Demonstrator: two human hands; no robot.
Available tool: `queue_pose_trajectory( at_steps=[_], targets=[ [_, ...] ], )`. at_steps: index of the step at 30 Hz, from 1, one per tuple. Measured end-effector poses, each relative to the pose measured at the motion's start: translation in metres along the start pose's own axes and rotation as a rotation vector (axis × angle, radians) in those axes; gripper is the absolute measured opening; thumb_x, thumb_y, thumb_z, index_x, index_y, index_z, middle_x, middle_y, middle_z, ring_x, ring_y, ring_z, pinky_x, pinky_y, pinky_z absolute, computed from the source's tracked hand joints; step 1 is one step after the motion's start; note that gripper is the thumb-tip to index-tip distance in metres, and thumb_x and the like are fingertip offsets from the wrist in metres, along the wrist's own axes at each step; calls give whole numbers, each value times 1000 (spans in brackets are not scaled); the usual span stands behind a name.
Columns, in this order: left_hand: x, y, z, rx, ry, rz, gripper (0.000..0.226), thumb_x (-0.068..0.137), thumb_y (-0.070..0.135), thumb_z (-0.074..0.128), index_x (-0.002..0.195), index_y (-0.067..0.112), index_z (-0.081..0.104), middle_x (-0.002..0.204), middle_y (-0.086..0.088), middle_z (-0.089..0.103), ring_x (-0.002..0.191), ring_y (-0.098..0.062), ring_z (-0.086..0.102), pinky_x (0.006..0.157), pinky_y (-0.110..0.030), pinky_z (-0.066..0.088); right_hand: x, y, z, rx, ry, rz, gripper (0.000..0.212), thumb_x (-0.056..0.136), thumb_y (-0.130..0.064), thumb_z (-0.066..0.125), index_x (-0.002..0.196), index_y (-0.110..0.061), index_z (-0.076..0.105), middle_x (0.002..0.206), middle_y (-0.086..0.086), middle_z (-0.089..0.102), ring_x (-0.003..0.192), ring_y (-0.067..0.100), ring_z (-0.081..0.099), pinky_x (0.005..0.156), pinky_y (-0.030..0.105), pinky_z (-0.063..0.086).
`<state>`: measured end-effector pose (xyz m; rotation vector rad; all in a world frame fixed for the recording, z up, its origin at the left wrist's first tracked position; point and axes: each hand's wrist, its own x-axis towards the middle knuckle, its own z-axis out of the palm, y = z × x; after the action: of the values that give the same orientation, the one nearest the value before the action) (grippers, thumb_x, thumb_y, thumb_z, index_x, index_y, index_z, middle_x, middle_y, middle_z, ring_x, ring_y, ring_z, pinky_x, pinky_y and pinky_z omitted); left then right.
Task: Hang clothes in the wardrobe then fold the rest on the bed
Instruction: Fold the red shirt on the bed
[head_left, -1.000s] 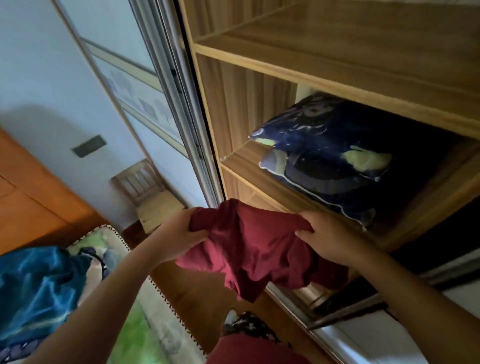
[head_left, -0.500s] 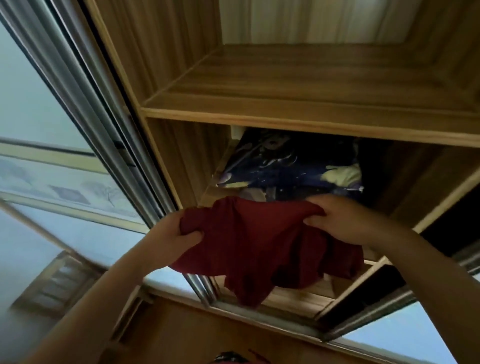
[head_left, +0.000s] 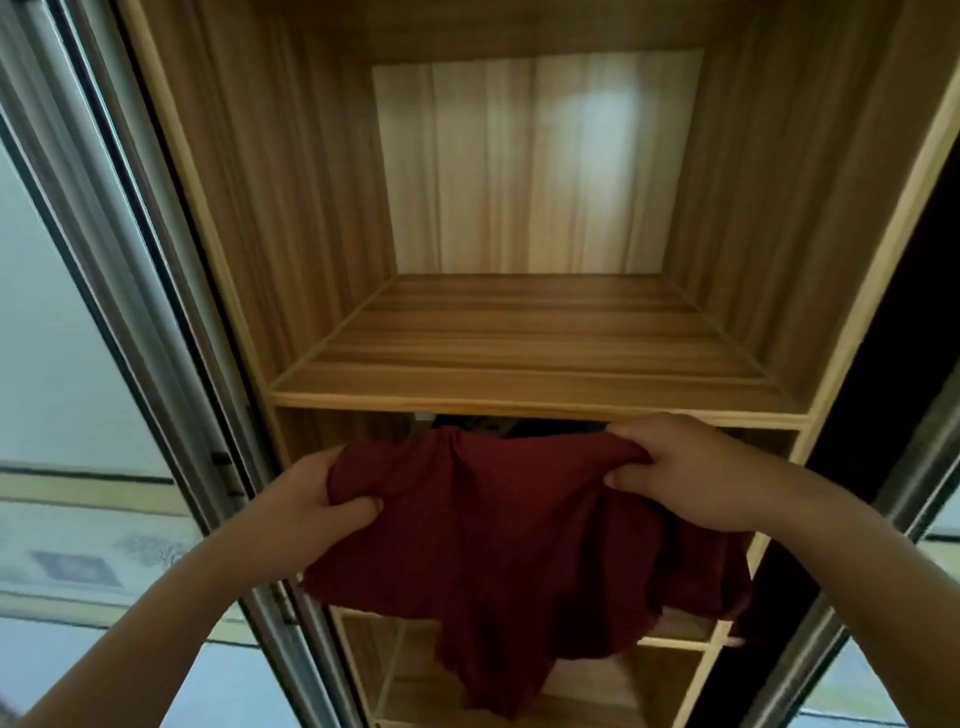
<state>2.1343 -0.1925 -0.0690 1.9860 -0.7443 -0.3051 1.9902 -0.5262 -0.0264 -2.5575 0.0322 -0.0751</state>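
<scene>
A dark red garment (head_left: 509, 551) hangs bunched between both my hands in front of the open wooden wardrobe (head_left: 535, 384). My left hand (head_left: 311, 499) grips its left edge, fingers curled into the cloth. My right hand (head_left: 680, 473) pinches the right edge just below the front lip of a bare wooden shelf (head_left: 535, 332). The cloth sags down over the lower compartments. Behind its top edge a dark bundle (head_left: 524, 427) on the shelf below is almost hidden.
A sliding door with a metal frame (head_left: 171, 332) and frosted panel (head_left: 62, 364) stands at the left. Another metal door frame (head_left: 914, 467) runs down the right side. Lower wooden compartments (head_left: 410, 675) show beneath the garment.
My view has tilted up, so the bare upper shelf now fills the frame and the dark bundle is nearly hidden. Both hands have lifted the red garment towards that shelf's front edge.
</scene>
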Motion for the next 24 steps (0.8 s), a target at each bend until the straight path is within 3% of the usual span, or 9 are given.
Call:
queue_pose_trajectory(
  at_steps=[3, 6, 10, 13, 17, 21, 24],
  targets=[
    [8, 29, -10, 37, 35, 69, 30, 83, 27, 74, 103, 49, 69, 101, 8, 76, 93, -9, 73, 77, -26, 55, 1, -12, -29, -24, 42, -18, 10, 94, -15, 66, 95, -24, 71, 99, -9, 73, 97, 9, 66, 94, 42, 52],
    [16, 58, -19, 63, 46, 139, 43, 93, 8, 69, 102, 50, 69, 103, 11, 76, 95, -6, 72, 76, -21, 55, 6, -20, -60, -45, 69, -44, 8, 94, -11, 66, 94, -17, 72, 98, -2, 74, 98, 16, 67, 97, 45, 50],
    [34, 86, -28, 12, 42, 177, 39, 94, 2, 65, 104, 38, 74, 104, 3, 77, 96, -12, 73, 76, -22, 57, 18, -26, -95, -55, 124, -13, 8, 93, -10, 66, 89, -13, 72, 94, 5, 74, 94, 22, 68, 90, 41, 53],
    [59, 93, -37, -42, 51, 172, 33, 94, 3, 65, 112, 29, 72, 104, 2, 77, 96, -14, 73, 73, -19, 56, 40, -23, -114, -142, 184, 31, 20, 92, -11, 66, 79, -26, 68, 85, -5, 71, 86, 15, 66, 76, 31, 50],
    [109, 89, -47, -84, 104, 113, 29, 95, 8, 65, 115, 28, 69, 102, 4, 77, 96, -14, 73, 70, -20, 57, 80, -10, -127, -296, 210, 113, 23, 90, -17, 63, 74, -32, 60, 83, -9, 65, 84, 14, 63, 67, 28, 46],
    [162, 69, -46, -83, 190, 41, 32, 94, 8, 68, 119, 27, 64, 100, 5, 76, 99, -17, 72, 71, -21, 57, 120, 9, -121, -418, 202, 213, 9, 94, -24, 59, 96, -27, 68, 107, 2, 69, 98, 21, 64, 83, 33, 54],
    [188, 52, -39, 20, 215, -17, 50, 92, 11, 71, 138, 21, 51, 125, -2, 66, 111, -15, 64, 94, -33, 54, 143, 25, -107, -555, 254, 257, 24, 96, -31, 57, 113, -19, 68, 119, 6, 67, 107, 24, 64, 90, 37, 55]
  ],
)
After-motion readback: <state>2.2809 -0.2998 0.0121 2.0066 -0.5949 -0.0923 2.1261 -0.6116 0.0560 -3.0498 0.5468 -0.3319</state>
